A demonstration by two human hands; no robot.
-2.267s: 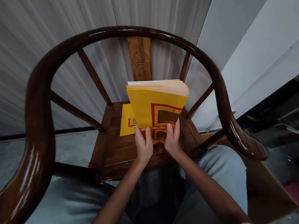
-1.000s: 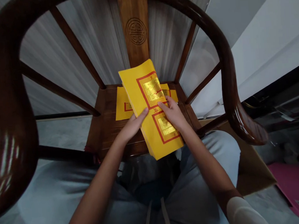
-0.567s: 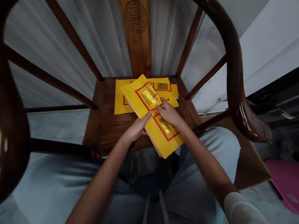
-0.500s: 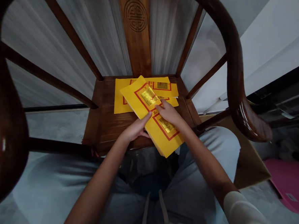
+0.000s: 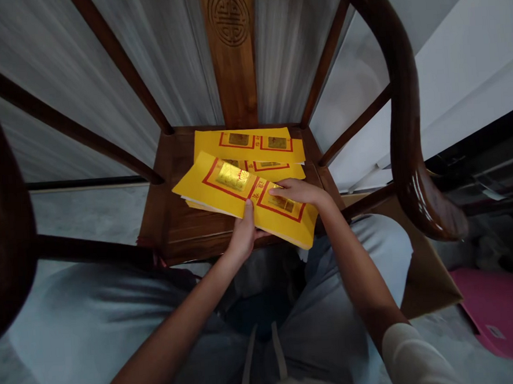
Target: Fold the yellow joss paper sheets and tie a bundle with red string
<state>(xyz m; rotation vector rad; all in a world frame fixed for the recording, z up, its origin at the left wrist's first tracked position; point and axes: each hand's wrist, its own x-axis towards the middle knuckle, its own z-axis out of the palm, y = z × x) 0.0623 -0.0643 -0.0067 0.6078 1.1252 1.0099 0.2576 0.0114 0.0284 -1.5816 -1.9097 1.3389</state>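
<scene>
A stack of yellow joss paper, printed with red frames and gold foil squares, is held tilted over the front of a wooden chair seat. My left hand grips its near edge, thumb on top and fingers underneath. Across the right part of the stack lies my right hand, its fingertips on the gold foil and its palm at the far edge; part of its grip is hidden. Behind the stack, more yellow joss paper lies flat on the seat in overlapping layers.
Curved dark armrests rise on both sides of the seat, and a carved back slat stands behind it. A cardboard box and a pink plastic item are on the floor at right.
The held stack has turned counterclockwise, from steeply slanted to nearly crosswise, its left end swinging down and left. My left hand now holds its near edge with the thumb pointing up.
</scene>
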